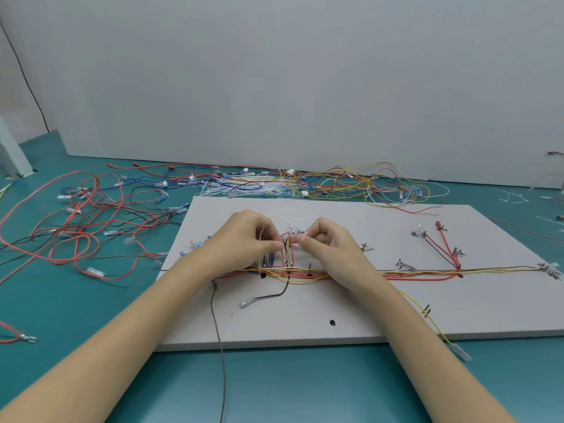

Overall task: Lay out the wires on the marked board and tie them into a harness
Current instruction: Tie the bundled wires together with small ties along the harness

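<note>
Head view: left hand (pixel 248 236) and right hand (pixel 325 242) over the middle of the board (pixel 351 312), fingers curled, thumb and forefinger of each pinching at a short upright branch of red and yellow wires (pixel 290 248) between them. Something thin and pale, perhaps a tie (pixel 262 239), looped beside the left fingers; too small to be sure. Just below both hands, the main bundle (pixel 412 273) running across the board, red, yellow and black strands together, out to a connector (pixel 551 268) far right of the right hand. Right of that hand, a fan of red and black leads (pixel 439 248) rising from the bundle. Below the left hand, a black lead (pixel 268 296) with a clear terminal. Left of the left hand, off the board, loose red and black wires (pixel 85 227) on the green table (pixel 305 386). Beyond both hands, a tangled pile (pixel 305 183) of mixed wires.
</note>
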`<action>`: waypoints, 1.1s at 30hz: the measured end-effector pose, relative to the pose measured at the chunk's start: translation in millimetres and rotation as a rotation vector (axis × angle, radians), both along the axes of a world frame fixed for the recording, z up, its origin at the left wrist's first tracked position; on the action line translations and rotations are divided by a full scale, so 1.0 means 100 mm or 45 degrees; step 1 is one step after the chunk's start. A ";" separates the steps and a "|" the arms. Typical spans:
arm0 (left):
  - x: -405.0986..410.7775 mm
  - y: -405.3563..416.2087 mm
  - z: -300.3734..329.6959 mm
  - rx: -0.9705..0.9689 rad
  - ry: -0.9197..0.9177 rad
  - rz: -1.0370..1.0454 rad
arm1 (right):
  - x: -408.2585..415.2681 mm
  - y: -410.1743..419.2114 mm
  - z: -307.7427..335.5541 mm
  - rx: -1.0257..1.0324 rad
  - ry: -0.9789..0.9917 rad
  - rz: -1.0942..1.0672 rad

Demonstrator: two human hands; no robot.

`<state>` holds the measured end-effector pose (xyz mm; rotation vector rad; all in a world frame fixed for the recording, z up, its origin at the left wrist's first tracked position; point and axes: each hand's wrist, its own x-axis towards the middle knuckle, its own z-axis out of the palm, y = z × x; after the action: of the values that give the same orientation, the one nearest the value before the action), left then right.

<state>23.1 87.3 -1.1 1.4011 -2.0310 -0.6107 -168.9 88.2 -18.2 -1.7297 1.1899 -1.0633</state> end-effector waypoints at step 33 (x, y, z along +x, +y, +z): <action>-0.02 -0.01 -0.04 -0.024 0.035 -0.083 | 0.01 0.06 0.06 0.184 -0.138 0.070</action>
<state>21.0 86.6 -5.0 1.3128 -2.0625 -0.6340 -167.6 94.4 -12.3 -1.5653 1.1169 -1.0006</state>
